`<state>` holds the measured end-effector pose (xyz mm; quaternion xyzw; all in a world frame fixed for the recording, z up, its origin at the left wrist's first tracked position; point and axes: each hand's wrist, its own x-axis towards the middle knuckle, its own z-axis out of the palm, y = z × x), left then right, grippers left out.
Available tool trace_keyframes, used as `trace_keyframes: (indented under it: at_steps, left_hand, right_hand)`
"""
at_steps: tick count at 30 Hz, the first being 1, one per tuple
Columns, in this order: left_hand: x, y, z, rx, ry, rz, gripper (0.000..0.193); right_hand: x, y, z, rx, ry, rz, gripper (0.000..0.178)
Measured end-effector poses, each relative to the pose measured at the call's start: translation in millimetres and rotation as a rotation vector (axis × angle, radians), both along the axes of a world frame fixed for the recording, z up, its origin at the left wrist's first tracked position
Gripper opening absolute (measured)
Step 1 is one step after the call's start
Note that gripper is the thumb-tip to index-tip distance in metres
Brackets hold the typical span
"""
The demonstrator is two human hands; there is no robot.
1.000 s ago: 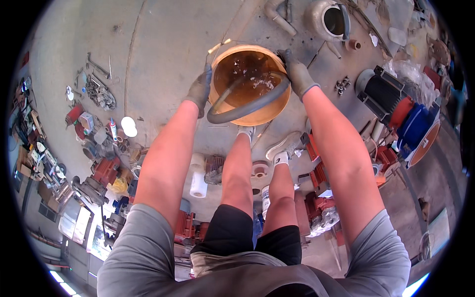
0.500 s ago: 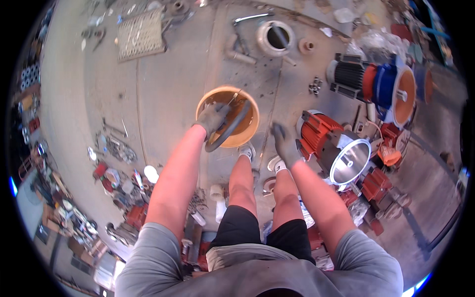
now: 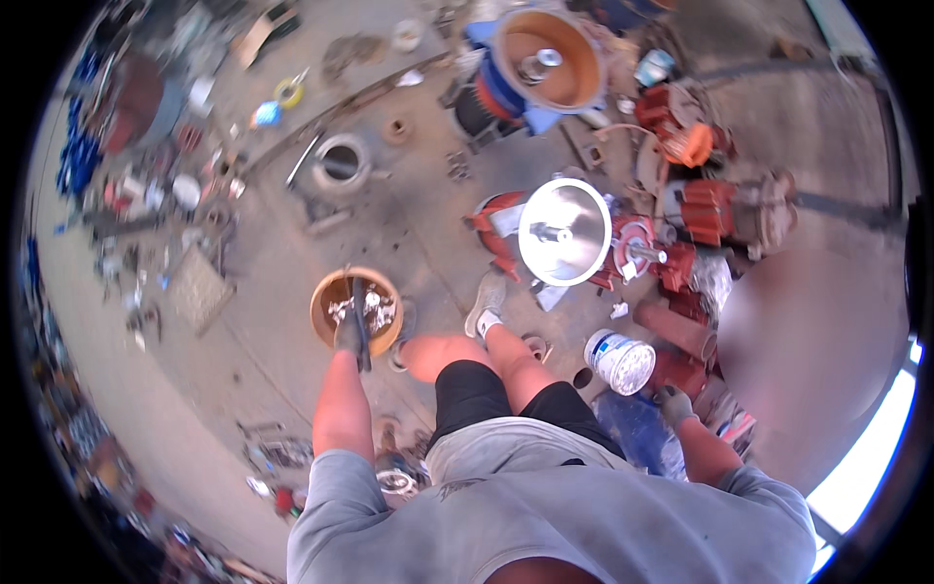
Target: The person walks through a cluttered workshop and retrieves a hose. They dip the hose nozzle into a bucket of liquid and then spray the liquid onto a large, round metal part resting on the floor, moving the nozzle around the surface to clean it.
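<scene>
My left hand (image 3: pixel 348 334), in a dark grey glove, reaches to the near side of a tan round bucket (image 3: pixel 318 310) standing on the floor. Its fingers are closed around a thick, dark, hose-like handle (image 3: pixel 359 297) that crosses over the bucket. Whitish scraps (image 3: pixel 381 309) lie inside. Far to the right, my right hand (image 3: pixel 674 403), also gloved, is low beside a blue plastic-wrapped bundle (image 3: pixel 637 428) and a white pail (image 3: pixel 621 362). Its fingers are small and partly turned from view, so whether they hold anything cannot be told.
A motor with a shiny round flange (image 3: pixel 564 232) stands ahead to the right, with a blue motor (image 3: pixel 550 60) beyond it. Red motors (image 3: pixel 699 212) and a rusty pipe (image 3: pixel 674 329) crowd the right. A metal ring-shaped casting (image 3: pixel 341 163) lies ahead.
My view and body have turned to the right. The right hand has swung away from near the orange-red motor to the far right. My left hand has stayed at the bucket.
</scene>
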<state>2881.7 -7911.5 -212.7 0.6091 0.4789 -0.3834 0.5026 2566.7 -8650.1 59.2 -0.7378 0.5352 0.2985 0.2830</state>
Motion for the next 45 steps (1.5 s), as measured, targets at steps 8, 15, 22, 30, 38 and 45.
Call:
trace_keyframes:
  at_steps: [8, 15, 22, 30, 38, 45]
  left_hand:
    - [30, -17, 0, -0.031, 0.125, -0.405, 0.081]
    - [51, -40, 41, 0.046, 0.118, -1.148, 0.083]
    - [42, -84, 89, 0.106, 0.08, -1.752, 0.085]
    - [0, -200, 175, 0.125, 0.014, -2.12, 0.093]
    - [-30, -301, 162, 0.216, 0.049, -2.162, 0.092]
    - [-150, -406, 159, 0.217, 0.165, -2.251, 0.093]
  right_hand:
    - [-248, 166, 49, 0.066, 0.115, -0.754, 0.04]
    - [-382, 383, 40, 0.545, 0.03, -0.606, 0.038]
    - [-365, 501, 70, 0.27, 0.047, -1.277, 0.042]
    - [-390, 649, 21, 0.359, -0.095, -1.46, 0.04]
    - [-370, 691, -35, 0.457, -0.183, -1.471, 0.04]
    - [-391, 721, -72, 0.323, -0.366, -1.749, 0.039]
